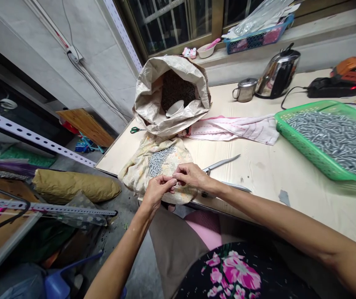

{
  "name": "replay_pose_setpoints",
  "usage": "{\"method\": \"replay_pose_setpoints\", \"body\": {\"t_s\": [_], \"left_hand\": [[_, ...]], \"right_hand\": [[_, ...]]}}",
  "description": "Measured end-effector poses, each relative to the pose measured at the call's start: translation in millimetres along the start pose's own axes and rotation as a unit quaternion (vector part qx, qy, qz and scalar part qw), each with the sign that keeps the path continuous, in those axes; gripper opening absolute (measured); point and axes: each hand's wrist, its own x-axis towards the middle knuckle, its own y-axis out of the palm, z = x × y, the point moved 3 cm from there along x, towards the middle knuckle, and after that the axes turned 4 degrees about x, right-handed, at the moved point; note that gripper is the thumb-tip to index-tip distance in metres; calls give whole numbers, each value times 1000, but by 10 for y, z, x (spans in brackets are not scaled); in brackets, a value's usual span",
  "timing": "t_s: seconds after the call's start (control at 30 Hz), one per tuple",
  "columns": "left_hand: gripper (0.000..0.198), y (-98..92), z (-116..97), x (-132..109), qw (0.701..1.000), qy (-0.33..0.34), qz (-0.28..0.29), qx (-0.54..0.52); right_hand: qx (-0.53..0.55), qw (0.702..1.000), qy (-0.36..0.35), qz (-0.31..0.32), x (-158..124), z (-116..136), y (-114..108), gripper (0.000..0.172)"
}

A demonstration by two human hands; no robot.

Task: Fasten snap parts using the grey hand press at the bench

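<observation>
My left hand (157, 190) and my right hand (189, 174) meet at the near edge of the wooden table (268, 174), fingertips pinched together on a small pale piece that I cannot make out. They hover over a flowered cloth (140, 166) that carries a pile of small grey metal cylinders (158, 160). Long scissors (220, 163) lie just right of my right hand.
A crumpled paper sack (153, 95) of dark material with a white cup (175, 109) stands behind the cloth. A green basket (293, 137) of grey cylinders sits at right. A kettle (277, 74), a metal mug (245, 89), a pink cloth (237, 128) and small green scissors (137, 130) lie beyond.
</observation>
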Motion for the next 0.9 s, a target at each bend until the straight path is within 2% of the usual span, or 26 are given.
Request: {"method": "replay_pose_setpoints", "body": {"t_s": [0.13,0.23,0.3,0.33,0.4,0.43,0.53,0.63,0.77,0.9], "left_hand": [[47,-99,41,71,995,-45,2,-93],[43,-159,43,118,989,-51,-37,-136],[45,-167,27,109,990,-34,-73,-118],[48,-153,16,91,992,-22,-84,-96],[51,-90,-6,42,995,-3,-88,-45],[52,-41,-16,16,996,3,-82,-22],[47,152,-41,-30,999,4,-46,14],[45,392,-51,-21,999,-28,20,11],[42,654,-37,7,993,-69,83,39],[41,780,28,21,987,-85,97,97]], "right_hand": [[72,995,74,8,147,-58,98,19],[60,996,68,7,253,79,39,14],[-61,998,1,-21,221,261,-142,19],[-157,986,-44,-37,150,357,-262,23],[-356,927,-106,-47,-103,484,-504,21],[-427,897,-112,-36,-270,492,-613,18],[-531,843,-88,3,-811,328,-857,20],[-565,822,-69,-12,-1199,45,-955,14],[-549,832,-73,-32,-1324,-222,-957,14],[-541,831,-116,-49,-1294,-244,-952,23]]}}
